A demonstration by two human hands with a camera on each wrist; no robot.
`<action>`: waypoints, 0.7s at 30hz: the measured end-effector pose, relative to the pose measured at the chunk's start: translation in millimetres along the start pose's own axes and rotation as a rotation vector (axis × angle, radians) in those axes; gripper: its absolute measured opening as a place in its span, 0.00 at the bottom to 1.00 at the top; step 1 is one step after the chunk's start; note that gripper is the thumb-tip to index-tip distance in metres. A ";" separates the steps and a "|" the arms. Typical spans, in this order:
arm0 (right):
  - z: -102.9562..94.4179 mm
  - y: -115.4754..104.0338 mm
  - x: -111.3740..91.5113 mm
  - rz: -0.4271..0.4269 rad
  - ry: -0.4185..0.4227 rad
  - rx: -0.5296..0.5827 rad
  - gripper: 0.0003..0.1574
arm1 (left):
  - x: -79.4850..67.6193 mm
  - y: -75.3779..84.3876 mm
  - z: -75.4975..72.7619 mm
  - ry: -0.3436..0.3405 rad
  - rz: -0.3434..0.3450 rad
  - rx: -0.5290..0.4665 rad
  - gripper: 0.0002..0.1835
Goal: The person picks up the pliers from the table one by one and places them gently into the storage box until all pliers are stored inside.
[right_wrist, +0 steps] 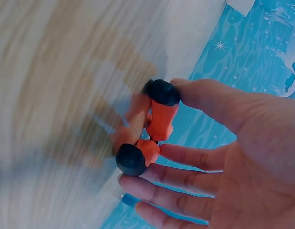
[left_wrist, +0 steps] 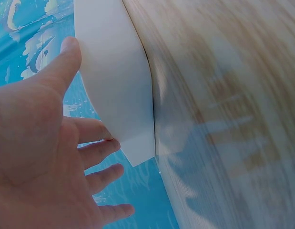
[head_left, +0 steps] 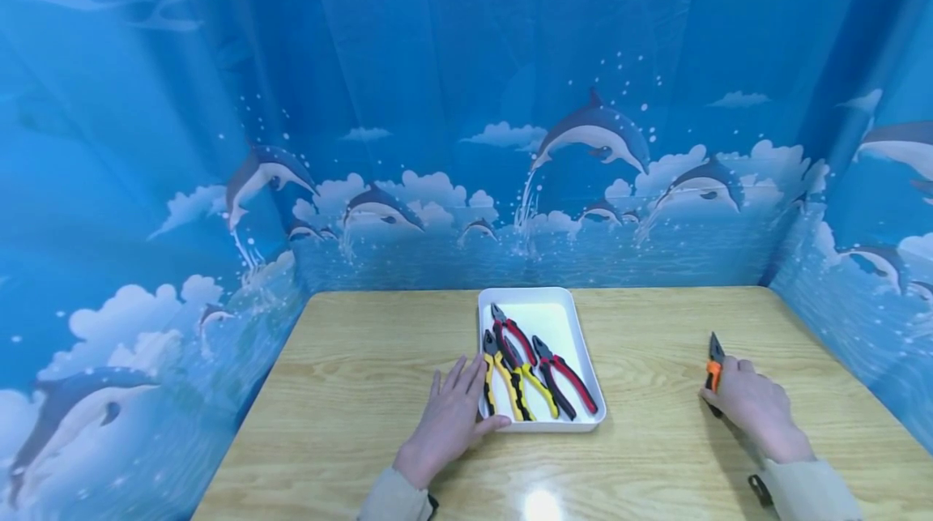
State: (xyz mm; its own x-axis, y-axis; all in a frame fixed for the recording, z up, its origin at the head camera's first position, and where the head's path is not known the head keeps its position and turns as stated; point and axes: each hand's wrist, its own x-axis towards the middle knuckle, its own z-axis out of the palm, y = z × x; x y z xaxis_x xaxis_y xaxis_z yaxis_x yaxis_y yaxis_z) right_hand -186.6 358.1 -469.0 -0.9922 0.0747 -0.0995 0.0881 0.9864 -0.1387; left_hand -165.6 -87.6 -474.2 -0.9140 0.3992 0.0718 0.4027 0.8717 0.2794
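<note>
A white tray (head_left: 543, 427) holds several pliers, some with red-and-black handles (head_left: 577, 385) and some with yellow-and-black handles (head_left: 510, 382). My left hand (head_left: 450, 416) lies at the tray's left side, fingers spread and fairly straight, thumb along the near left corner. In the left wrist view, the fingertips come right up to the tray's white outer wall (left_wrist: 116, 71). Far to the right, my right hand (head_left: 754, 403) grips pliers with orange-and-black handles (right_wrist: 161, 117), thumb on one handle and fingers against the other. Their dark jaws point away from me in the head view.
The wooden table (head_left: 379, 343) extends on both sides of the tray. A blue dolphin-print curtain (head_left: 452, 140) stands behind the table and along its left and right sides.
</note>
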 end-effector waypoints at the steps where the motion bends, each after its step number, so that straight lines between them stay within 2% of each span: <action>1: 0.3 -0.7 0.3 -0.003 -0.001 -0.002 0.45 | 0.0 -0.1 0.1 0.002 0.001 0.000 0.50; 16: 2.5 -18.4 -2.5 -0.092 0.093 -0.019 0.36 | -1.2 0.1 -0.8 0.015 0.009 0.007 0.50; 21: 4.1 -24.7 -2.2 -0.125 0.105 -0.033 0.37 | -1.1 0.5 -1.1 0.011 0.011 0.008 0.50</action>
State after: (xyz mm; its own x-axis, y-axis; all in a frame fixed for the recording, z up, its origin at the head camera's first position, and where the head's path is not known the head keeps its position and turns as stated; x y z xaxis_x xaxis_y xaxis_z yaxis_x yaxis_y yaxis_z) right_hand -186.3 333.0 -469.4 -0.9992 -0.0355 0.0203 -0.0375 0.9932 -0.1105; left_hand -164.4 -87.9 -473.1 -0.9099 0.4059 0.0858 0.4133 0.8693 0.2710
